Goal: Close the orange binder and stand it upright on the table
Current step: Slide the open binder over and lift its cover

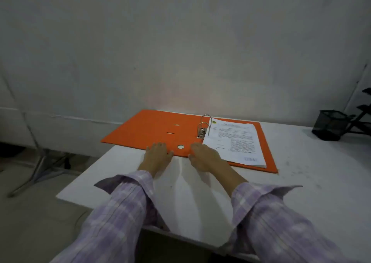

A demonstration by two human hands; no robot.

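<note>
The orange binder (152, 129) is lying wide open and flat on the white worktop (301, 182), toward its far edge, with its left cover hanging past the worktop's left edge. Two metal rings (204, 125) are standing up near the middle, with a round finger hole (180, 147) showing in the spine strip near the front edge. A stack of printed papers (234, 142) is lying on the right cover. The left hand (157, 156) is resting flat, fingers released, on the binder's near edge left of the hole. The right hand (202, 156) is lying just right of the hole, fingers spread on the edge, gripping nothing. A black mesh pen cup (329, 125) is sitting far right.
</note>
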